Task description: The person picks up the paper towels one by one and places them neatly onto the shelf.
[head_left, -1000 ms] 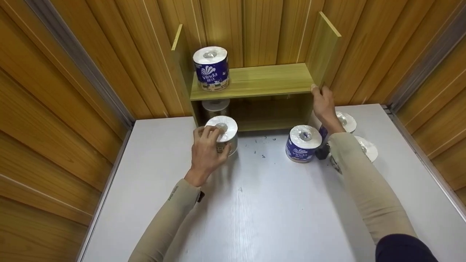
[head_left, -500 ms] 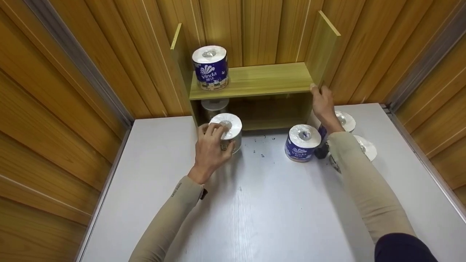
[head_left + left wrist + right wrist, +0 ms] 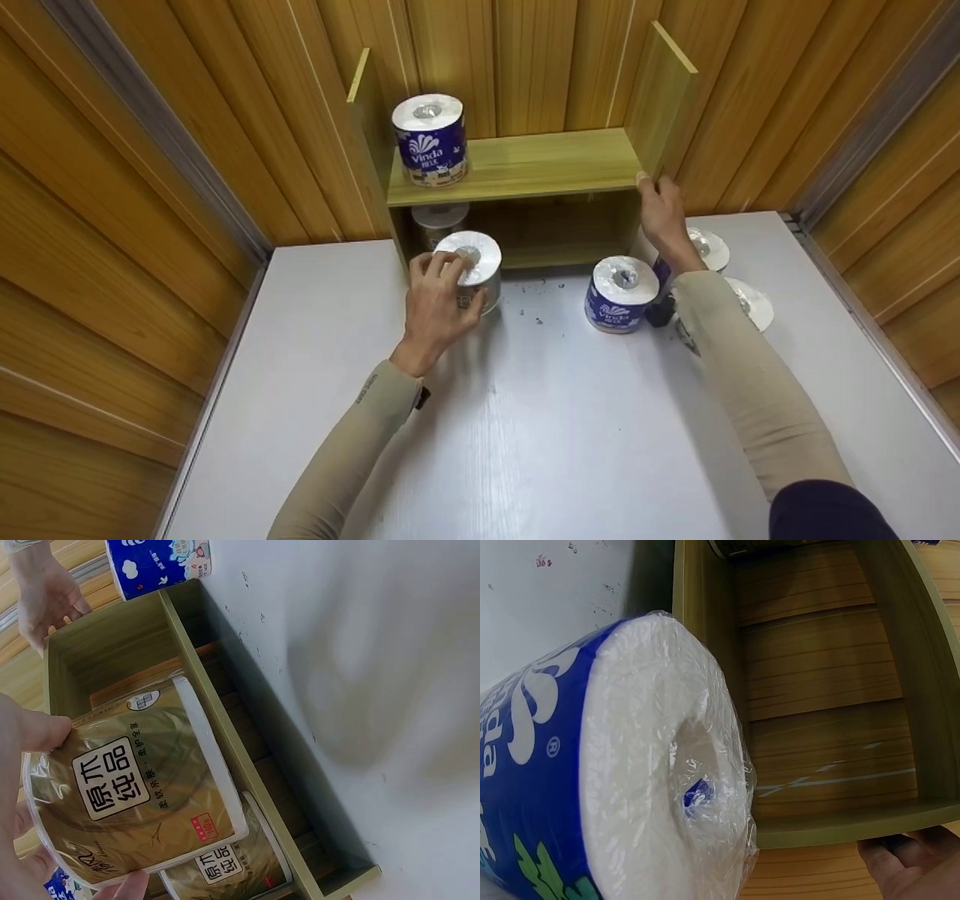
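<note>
My left hand (image 3: 439, 311) grips a gold-wrapped toilet roll (image 3: 486, 262) at the front of the lower compartment, left of its middle. In the left wrist view the thumb and fingers lie around this wrapped roll (image 3: 135, 780). At the far right, my right hand (image 3: 664, 217) holds the right side panel of the wooden shelf (image 3: 555, 161), thumb at the front edge. A second gold roll (image 3: 439, 217) stands inside the lower compartment at the left, partly hidden by the upper board. On that board, a blue Vinda toilet roll (image 3: 431, 150) stands upright at the left end.
Another blue roll (image 3: 619, 307) stands on the white table (image 3: 555, 435) in front of the shelf's right end. Two more rolls, one at the back (image 3: 711, 251) and one nearer (image 3: 754, 304), are partly behind the right arm. Wood-panelled walls (image 3: 112, 225) enclose the table.
My left hand has shifted the gold roll a little to the right and back, closer to the shelf opening. The right hand keeps its hold on the side panel.
</note>
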Available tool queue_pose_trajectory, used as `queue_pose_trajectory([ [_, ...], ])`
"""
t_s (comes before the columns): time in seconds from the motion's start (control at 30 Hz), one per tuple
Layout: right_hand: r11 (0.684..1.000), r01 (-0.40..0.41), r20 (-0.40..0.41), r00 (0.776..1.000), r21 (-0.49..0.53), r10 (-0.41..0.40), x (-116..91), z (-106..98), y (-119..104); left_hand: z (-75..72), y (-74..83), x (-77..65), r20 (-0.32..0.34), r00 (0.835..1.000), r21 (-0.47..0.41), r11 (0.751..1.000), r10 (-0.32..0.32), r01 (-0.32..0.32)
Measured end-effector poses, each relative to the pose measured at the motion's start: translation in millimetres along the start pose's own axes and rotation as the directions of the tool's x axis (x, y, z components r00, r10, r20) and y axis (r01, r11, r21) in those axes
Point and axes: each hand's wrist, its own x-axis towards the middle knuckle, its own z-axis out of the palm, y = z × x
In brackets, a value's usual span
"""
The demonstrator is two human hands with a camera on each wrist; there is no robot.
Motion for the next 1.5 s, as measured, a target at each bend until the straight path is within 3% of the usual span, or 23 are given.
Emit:
queue_pose_trajectory([
  [0.9, 0.999, 0.023, -0.038, 0.999, -0.024, -0.024, 0.4, 0.2, -0.5, 12.0, 10.7, 13.9, 0.008, 1.0, 0.002, 1.0, -0.015, 0.015],
  [1.5, 1.0, -0.001, -0.017, 1.0, -0.02, 0.0, -1.4, 0.3, -2.1, 26.2, 12.4, 25.8, 0.055, 0.998, -0.001, 1.0, -0.01, 0.01],
])
